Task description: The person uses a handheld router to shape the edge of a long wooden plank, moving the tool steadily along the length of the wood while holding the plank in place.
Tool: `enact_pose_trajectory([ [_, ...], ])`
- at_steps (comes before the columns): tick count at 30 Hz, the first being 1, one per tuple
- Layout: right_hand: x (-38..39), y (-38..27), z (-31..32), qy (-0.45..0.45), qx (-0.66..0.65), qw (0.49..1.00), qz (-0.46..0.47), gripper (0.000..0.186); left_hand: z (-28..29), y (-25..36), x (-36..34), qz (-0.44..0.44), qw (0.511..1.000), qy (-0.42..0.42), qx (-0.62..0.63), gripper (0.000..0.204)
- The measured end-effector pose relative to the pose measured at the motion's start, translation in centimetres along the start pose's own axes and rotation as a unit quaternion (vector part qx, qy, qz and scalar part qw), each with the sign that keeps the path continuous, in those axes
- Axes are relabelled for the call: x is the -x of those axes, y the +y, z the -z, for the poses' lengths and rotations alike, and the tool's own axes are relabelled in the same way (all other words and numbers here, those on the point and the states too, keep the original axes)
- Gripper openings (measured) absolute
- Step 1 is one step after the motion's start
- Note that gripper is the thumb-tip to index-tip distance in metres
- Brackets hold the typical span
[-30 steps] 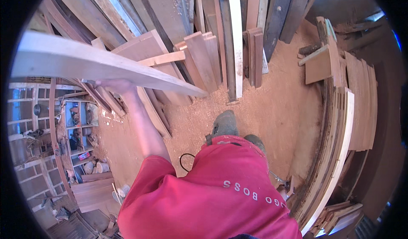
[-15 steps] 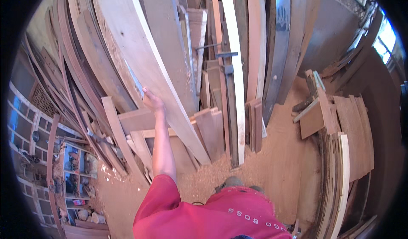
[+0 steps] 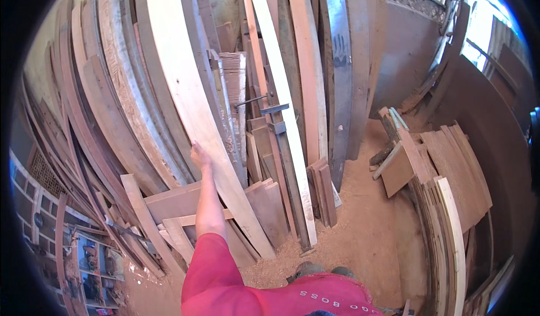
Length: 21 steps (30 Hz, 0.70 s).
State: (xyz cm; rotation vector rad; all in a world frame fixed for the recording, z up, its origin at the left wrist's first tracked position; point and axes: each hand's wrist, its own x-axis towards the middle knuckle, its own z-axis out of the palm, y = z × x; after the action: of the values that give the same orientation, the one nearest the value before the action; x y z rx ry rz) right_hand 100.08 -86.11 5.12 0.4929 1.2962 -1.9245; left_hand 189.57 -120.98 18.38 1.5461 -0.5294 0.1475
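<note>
A long, pale wooden plank [image 3: 188, 85] leans tilted among the upright boards, its lower end near the sawdust-covered floor. My left hand [image 3: 201, 156] grips its left edge at about mid-length, fingers closed against the wood and partly hidden. Just right of the plank, a metal bar clamp [image 3: 276, 127] stands beside a narrow, bright white strip of wood [image 3: 284, 91]. Short brown boards [image 3: 265, 203] rest low down behind the plank's foot. My right hand does not show.
Many tall boards [image 3: 118, 102] lean along the wall at left, with more dark boards [image 3: 340, 80] right of the clamp. A stack of planks and panels [image 3: 450, 170] stands at right. Shelving with odds and ends [image 3: 93, 260] is at lower left. Sawdust covers the floor [image 3: 365, 215].
The plank under my left hand now stands more upright and looks brighter. My hand still grips its left edge. The whole view has shifted, with the boards lower and further left in it.
</note>
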Motion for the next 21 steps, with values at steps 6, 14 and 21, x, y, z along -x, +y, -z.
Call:
enact_pose_trajectory([
  [6, 1.2, 0.2, -0.7, -0.016, -0.029, 0.999, 0.016, 0.12, -1.1, -3.0, 3.5, 0.083, 0.996, -0.034, -0.016, 0.085],
  [14, 1.7, 1.6, 1.5, -0.083, -0.189, 0.978, -0.004, 0.123, 2.4, -6.1, -10.0, -0.031, 0.992, -0.085, -0.088, 0.072],
  [21, 9.5, -12.3, 15.9, -0.014, -0.424, 0.882, 0.205, 0.125, 1.4, -0.7, 8.7, 0.065, 0.974, -0.091, -0.199, 0.06],
])
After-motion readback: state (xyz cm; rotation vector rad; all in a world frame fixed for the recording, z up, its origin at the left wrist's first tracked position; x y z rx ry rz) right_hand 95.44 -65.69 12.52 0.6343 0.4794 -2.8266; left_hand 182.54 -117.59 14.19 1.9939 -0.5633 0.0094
